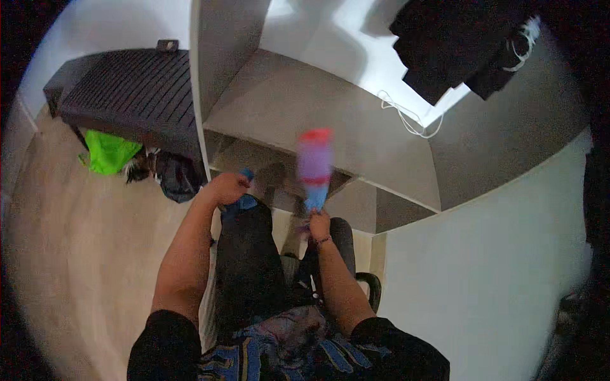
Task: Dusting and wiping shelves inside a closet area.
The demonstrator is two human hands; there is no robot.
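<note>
My right hand grips the lower, light-blue end of a long purple, red and blue object. Motion blurs it, so its exact kind is unclear; it stands roughly upright beyond my fingers, with a red top. Off to the left, above my knee, my left hand pinches a small blue piece, mostly hidden by the fingers. Just below that hand, a blue cloth-like patch shows on or near the knee of my dark trousers.
Ahead stands a grey-brown panelled furniture unit with open compartments and a loose white cable. Further left is a dark slatted bench-like piece, with a bright green bag and a black bag below. A black chair armrest curves at my right.
</note>
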